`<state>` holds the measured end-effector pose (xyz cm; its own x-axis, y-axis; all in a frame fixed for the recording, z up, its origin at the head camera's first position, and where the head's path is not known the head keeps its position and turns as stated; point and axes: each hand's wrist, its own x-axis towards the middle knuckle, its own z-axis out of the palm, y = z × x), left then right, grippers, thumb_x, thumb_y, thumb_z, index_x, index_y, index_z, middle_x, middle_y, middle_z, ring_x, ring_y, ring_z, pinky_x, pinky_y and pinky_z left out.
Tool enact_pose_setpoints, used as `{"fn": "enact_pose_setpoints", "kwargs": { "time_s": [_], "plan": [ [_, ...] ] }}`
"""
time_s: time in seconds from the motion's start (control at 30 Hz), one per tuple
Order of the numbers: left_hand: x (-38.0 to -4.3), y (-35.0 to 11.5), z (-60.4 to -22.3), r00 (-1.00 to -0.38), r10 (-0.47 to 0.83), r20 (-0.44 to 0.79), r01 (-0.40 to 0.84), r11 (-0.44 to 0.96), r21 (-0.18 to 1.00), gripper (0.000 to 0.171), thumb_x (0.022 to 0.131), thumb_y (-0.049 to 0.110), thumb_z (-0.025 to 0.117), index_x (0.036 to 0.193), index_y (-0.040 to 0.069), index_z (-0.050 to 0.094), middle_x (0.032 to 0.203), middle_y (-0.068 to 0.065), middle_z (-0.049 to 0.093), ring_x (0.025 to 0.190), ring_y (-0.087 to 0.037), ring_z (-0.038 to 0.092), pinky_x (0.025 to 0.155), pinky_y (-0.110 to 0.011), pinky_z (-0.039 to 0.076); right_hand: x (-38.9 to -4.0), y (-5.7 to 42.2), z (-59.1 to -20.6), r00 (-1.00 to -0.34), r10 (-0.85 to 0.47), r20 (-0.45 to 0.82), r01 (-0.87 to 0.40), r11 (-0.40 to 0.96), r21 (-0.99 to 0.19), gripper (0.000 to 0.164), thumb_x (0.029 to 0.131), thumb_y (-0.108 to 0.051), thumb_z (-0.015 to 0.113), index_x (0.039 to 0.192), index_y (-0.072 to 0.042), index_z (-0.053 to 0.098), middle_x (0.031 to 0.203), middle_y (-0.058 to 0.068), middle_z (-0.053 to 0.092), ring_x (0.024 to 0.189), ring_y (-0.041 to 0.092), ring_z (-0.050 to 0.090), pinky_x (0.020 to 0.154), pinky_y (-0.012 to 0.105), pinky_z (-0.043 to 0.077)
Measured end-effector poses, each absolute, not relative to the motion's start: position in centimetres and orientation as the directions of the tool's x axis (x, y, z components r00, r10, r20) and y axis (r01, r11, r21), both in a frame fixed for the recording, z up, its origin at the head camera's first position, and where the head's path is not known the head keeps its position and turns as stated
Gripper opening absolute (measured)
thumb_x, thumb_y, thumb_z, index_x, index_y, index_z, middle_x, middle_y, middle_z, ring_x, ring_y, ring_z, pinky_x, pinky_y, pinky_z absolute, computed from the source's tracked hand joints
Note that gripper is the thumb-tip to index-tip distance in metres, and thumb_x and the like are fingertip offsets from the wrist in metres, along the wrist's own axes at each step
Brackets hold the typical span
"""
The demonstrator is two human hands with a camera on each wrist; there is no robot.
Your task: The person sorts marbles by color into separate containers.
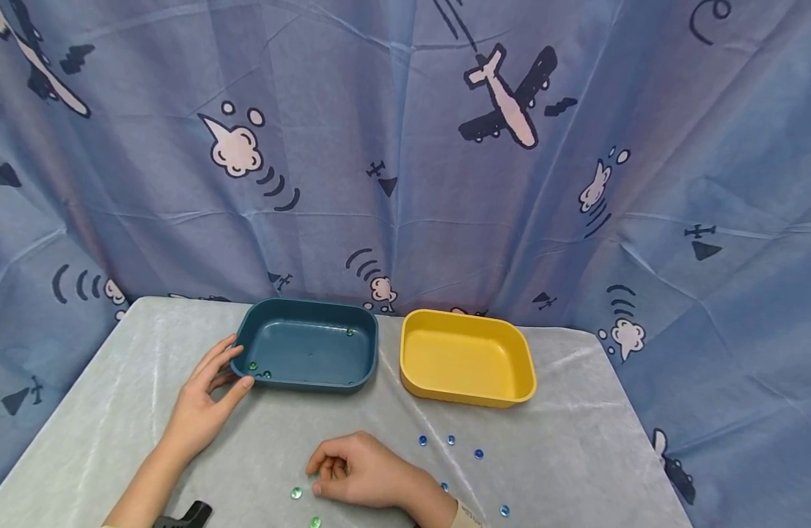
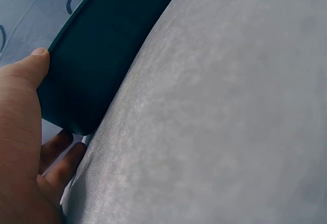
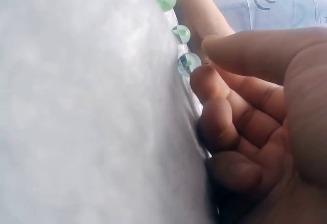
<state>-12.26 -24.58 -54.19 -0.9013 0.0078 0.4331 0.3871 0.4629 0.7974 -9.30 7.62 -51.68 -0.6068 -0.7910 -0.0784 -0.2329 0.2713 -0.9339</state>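
My left hand [image 1: 204,403] holds the left front corner of a dark teal plastic bin [image 1: 313,386], thumb at the front wall and fingers along the left side. Its thumb also lies on the bin wall [image 2: 97,55] in the left wrist view. Inside the bin are a few green marbles [image 1: 253,365]. Over the front of the table my right hand [image 1: 366,469] hovers with loosely bent fingers, thumb and index fingertip apart. A green glass marble [image 1: 296,493] lies just left of those fingertips; another green marble [image 1: 315,522] is nearer me. The right wrist view shows marbles [image 3: 181,34] beyond the fingertips.
A yellow plastic bin [image 1: 468,400] stands right of the teal one. Several blue marbles [image 1: 479,454] lie on the pale cloth-covered table [image 1: 577,440], right of my right hand. A blue curtain [image 1: 326,147] with airplane prints hangs behind and at both sides.
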Motion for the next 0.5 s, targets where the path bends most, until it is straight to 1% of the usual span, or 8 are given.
{"fn": "enact_pose_setpoints", "kwargs": {
  "time_s": [0.2, 0.5],
  "plan": [
    [-12.36, -24.62, -54.31, -0.895, 0.010, 0.445, 0.398, 0.466, 0.790, 0.058, 0.097, -0.002, 0.081, 0.152, 0.003, 0.062, 0.169, -0.012, 0.044, 0.134, 0.002, 0.053, 0.100, -0.007, 0.049, -9.25, 7.44, -51.82, -0.595, -0.799, -0.084, -0.335, 0.342, -0.878, 0.008, 0.100, -0.017, 0.081, 0.108, -0.018, 0.080, 0.080, -0.024, 0.064, 0.059, -0.005, 0.051, 0.053, 0.015, 0.048],
    [-12.36, -24.58, -54.28, -0.892, 0.012, 0.451, 0.406, 0.461, 0.789, 0.058, 0.097, -0.003, 0.081, 0.151, 0.002, 0.062, 0.169, -0.011, 0.044, 0.134, 0.001, 0.054, 0.100, -0.007, 0.050, -9.22, 7.26, -51.70, -0.578, -0.814, -0.061, -0.467, 0.390, -0.794, 0.006, 0.101, -0.020, 0.082, 0.106, -0.021, 0.082, 0.079, -0.028, 0.063, 0.057, -0.009, 0.048, 0.051, 0.014, 0.048]
  ]
}}
